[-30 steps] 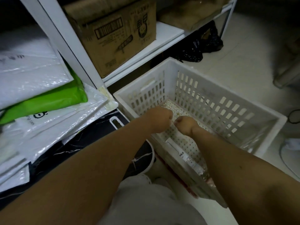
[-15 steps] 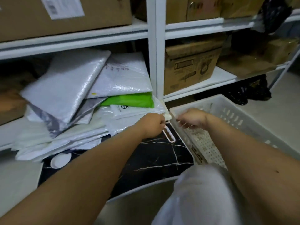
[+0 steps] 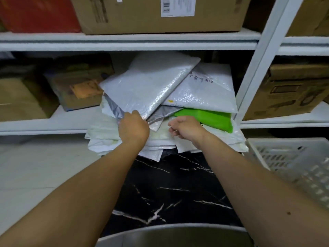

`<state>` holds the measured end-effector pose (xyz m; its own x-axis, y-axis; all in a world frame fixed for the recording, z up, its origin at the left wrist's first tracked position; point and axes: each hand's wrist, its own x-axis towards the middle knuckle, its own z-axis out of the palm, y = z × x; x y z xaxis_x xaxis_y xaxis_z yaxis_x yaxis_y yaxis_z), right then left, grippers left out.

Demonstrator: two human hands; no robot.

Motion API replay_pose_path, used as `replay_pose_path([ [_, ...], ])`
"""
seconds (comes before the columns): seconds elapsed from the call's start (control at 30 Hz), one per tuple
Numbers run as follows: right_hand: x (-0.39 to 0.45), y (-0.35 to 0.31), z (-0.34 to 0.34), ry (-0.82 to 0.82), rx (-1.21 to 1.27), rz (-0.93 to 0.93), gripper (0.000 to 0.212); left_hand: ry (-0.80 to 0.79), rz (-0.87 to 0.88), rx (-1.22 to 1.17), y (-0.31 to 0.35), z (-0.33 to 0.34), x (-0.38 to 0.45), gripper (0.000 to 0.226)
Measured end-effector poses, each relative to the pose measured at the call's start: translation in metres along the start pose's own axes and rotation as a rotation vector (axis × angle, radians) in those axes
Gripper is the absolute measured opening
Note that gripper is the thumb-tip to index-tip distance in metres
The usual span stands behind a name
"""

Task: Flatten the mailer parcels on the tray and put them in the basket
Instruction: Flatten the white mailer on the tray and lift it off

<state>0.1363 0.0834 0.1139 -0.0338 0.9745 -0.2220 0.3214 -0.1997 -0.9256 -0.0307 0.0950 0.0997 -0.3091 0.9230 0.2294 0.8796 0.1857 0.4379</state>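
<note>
- Now at the pile: 1 second ago my hands were down in the white basket (image 3: 292, 163); half a second ago they were at its near corner; both have since crossed left to the mailer parcels (image 3: 160, 138).
- Judgement: a delivery to the basket appears finished, and this is the pickup of the next parcel. Most of the stack remains, so the task looks well short of done.
- Left hand (image 3: 133, 127): fingers curled round the lower corner of the top white mailer (image 3: 149, 84), where a grey mailer (image 3: 114, 108) shows beneath. Which layers are caught I cannot tell.
- Right hand (image 3: 186, 128): loosely curled, holding nothing that I can see, hovering just above the pile beside the green mailer (image 3: 210, 118).
- Location: parcels lie heaped at the far end of the black marbled tray (image 3: 170, 189), the top 2 leaning back into the shelf opening.
- Edges: the top mailer's far corner sits just under the shelf board (image 3: 124, 41) above; the white upright post (image 3: 256, 68) stands just beside the pile's right edge.
- Open room: the near half of the tray is bare, which suits flattening. The basket is at the right, beyond the post, with its rim near the pile's right corner.
</note>
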Motion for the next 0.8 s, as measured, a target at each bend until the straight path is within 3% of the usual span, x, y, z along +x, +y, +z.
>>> replay_pose_path([
  [0.23, 0.023, -0.001, 0.021, 0.043, 0.119, -0.002, 0.011, 0.071, 0.123, 0.270, 0.010, 0.022, 0.040, 0.048],
  [0.47, 0.052, -0.009, 0.034, 0.101, 0.328, 0.095, 0.017, 0.090, 0.287, 0.410, 0.010, 0.038, 0.058, 0.029],
  [0.6, 0.060, -0.030, 0.043, 0.030, 0.559, 0.163, 0.027, 0.248, 0.439, 0.361, 0.002, 0.018, 0.051, 0.020],
  [0.7, 0.063, -0.054, 0.042, 0.028, 0.758, 0.173, 0.059, 0.421, 0.544, 0.332, -0.009, -0.001, 0.047, 0.021],
  [0.8, 0.062, -0.078, 0.040, 0.034, 0.933, 0.142, 0.038, 0.488, 0.637, 0.322, -0.022, -0.023, 0.038, 0.021],
])
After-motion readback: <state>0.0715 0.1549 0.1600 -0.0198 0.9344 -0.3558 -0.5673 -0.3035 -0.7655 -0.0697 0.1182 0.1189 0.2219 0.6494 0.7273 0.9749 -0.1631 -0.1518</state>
